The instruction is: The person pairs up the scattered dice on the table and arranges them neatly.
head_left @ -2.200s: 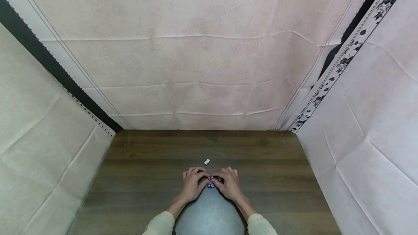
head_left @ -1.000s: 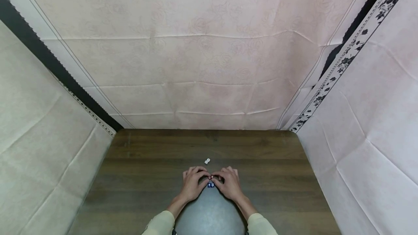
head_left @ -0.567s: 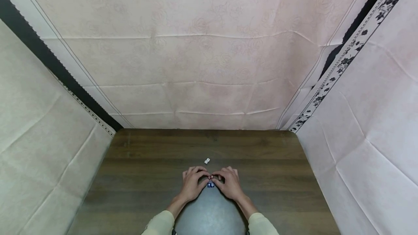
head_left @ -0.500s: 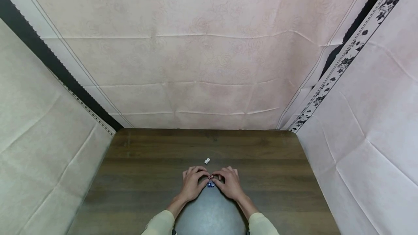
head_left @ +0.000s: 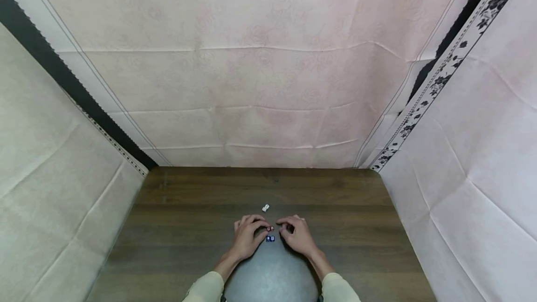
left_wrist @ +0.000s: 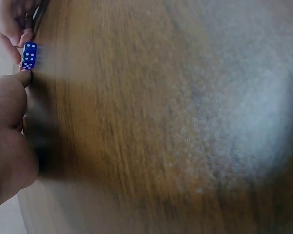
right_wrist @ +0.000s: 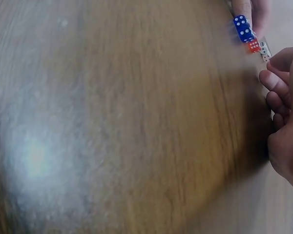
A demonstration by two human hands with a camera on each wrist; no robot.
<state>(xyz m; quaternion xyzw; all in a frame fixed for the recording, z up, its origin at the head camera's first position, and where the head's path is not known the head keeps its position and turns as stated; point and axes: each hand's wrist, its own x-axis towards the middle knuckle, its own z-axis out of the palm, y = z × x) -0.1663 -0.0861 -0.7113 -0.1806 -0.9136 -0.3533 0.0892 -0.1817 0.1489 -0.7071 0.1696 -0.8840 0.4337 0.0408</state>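
Two red dice (head_left: 270,228) sit side by side on the wooden table between the hands. My left hand (head_left: 247,236) pinches the left red die between thumb and index finger. My right hand (head_left: 297,234) is just right of the pair, apart from it, its fingers loosely bent with nothing between them. In the right wrist view the red dice (right_wrist: 254,46) show beyond the blue ones, with the right hand (right_wrist: 285,107) beside them. Two blue dice (head_left: 270,238) lie together nearer the body. Two white dice (head_left: 265,208) touch in a slanted pair farther back.
The brown wooden table (head_left: 189,209) ends at a straight back edge against a pale cloth wall (head_left: 268,83). More cloth hangs at the left and right sides. A grey rounded shape (head_left: 268,274) lies between the forearms.
My right hand has let go of the red dice and drawn back a little to the right. The left hand and the dice stay in place.
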